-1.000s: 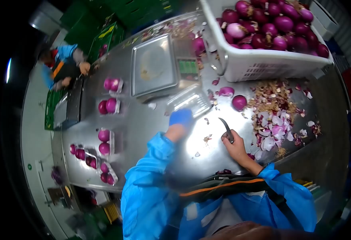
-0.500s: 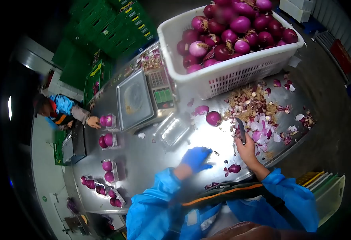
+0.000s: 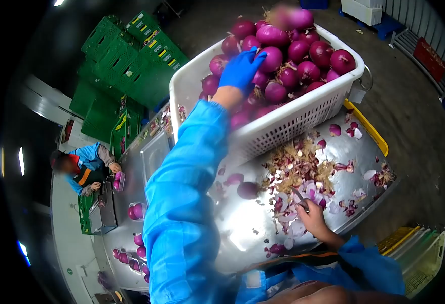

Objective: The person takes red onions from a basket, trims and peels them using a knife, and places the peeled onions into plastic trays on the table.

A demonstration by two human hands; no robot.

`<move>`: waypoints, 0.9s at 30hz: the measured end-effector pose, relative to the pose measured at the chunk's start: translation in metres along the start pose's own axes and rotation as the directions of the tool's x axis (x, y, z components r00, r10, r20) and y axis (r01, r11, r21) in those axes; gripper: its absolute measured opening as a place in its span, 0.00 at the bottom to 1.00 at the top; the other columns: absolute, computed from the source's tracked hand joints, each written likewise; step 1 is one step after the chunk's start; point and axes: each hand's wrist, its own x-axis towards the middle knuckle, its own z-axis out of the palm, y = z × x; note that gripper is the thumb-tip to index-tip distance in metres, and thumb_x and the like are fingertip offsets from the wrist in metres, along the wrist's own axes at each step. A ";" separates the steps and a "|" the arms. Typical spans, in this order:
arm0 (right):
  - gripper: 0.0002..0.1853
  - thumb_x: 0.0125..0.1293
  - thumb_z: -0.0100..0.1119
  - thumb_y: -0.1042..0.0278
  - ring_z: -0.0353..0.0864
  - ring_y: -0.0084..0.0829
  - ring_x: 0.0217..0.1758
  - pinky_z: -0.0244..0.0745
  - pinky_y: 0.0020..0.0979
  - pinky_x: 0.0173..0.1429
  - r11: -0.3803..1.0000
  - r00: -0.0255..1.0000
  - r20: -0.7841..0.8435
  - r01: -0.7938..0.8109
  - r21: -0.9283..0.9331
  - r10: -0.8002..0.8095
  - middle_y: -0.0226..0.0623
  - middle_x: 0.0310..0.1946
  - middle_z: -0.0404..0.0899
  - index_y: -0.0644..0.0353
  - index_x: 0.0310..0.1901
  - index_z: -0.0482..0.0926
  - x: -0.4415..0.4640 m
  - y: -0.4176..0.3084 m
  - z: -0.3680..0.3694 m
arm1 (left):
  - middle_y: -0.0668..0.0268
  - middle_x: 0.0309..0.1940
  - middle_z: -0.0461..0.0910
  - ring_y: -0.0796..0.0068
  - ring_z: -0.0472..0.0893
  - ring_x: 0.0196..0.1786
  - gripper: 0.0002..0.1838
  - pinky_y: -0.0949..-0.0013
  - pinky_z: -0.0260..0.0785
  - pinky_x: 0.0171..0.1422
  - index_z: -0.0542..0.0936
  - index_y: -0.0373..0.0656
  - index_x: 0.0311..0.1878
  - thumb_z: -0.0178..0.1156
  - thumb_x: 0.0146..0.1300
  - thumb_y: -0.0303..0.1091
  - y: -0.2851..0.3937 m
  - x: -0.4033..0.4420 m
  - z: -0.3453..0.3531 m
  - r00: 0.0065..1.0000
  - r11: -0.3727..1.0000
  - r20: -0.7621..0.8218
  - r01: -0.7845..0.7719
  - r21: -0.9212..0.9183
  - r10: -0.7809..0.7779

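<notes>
My left hand (image 3: pixel 238 72), in a blue glove, reaches into the white basket (image 3: pixel 303 120) of red onions. Its fingers are apart and touch an onion (image 3: pixel 270 59) near the top of the heap. Bare, my right hand (image 3: pixel 312 218) is wrapped round a small curved knife (image 3: pixel 298 195) over the peelings. Purple skins and dry roots (image 3: pixel 303 167) lie in a pile below the basket. Left of that pile, a whole onion (image 3: pixel 248 190) rests on the metal table (image 3: pixel 243 253).
A co-worker (image 3: pixel 86 167) at the left holds a pack of onions (image 3: pixel 118 181). More packs (image 3: pixel 137 211) stand on the table's left part. Green crates (image 3: pixel 151 66) are stacked behind. A metal scale (image 3: pixel 154 152) is partly hidden by my left sleeve.
My left hand has moved from the table up into the basket. The view has shifted, bringing the basket nearer the middle. The co-worker's hands now hold a pack away from the row.
</notes>
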 end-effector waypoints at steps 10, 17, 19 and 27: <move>0.12 0.69 0.58 0.64 0.82 0.34 0.35 0.76 0.35 0.42 0.991 0.991 -0.022 -0.131 0.008 0.131 0.44 0.32 0.82 0.63 0.48 0.79 0.012 0.022 -0.041 | 0.53 0.55 0.74 0.48 0.82 0.49 0.26 0.55 0.80 0.40 0.66 0.66 0.70 0.52 0.71 0.36 -0.010 0.077 0.074 0.969 0.971 0.183 0.128 0.202 -0.166; 0.07 0.67 0.60 0.69 0.74 0.22 0.25 0.70 0.30 0.31 0.998 0.978 -0.209 -0.031 -0.052 0.019 0.34 0.23 0.78 0.65 0.40 0.79 0.020 0.034 -0.035 | 0.45 0.59 0.70 0.47 0.78 0.57 0.57 0.55 0.74 0.62 0.59 0.45 0.73 0.81 0.38 0.37 0.020 0.016 0.002 0.887 0.819 -0.031 0.412 -0.398 -0.461; 0.06 0.69 0.56 0.71 0.71 0.17 0.25 0.67 0.25 0.30 0.997 0.974 -0.211 0.076 -0.033 -0.081 0.28 0.23 0.76 0.65 0.41 0.78 0.028 0.037 -0.039 | 0.50 0.62 0.70 0.56 0.78 0.58 0.55 0.61 0.74 0.62 0.57 0.38 0.73 0.80 0.43 0.37 0.045 -0.012 -0.031 0.797 0.139 0.221 0.355 -0.925 -0.562; 0.10 0.69 0.56 0.69 0.86 0.39 0.41 0.78 0.33 0.43 0.913 0.907 -0.145 0.368 -0.178 -0.395 0.43 0.40 0.85 0.62 0.47 0.81 0.040 -0.111 -0.068 | 0.58 0.59 0.73 0.65 0.74 0.61 0.46 0.63 0.69 0.66 0.61 0.37 0.72 0.74 0.51 0.35 0.139 -0.136 -0.113 0.769 -0.405 0.485 0.320 -0.856 -0.417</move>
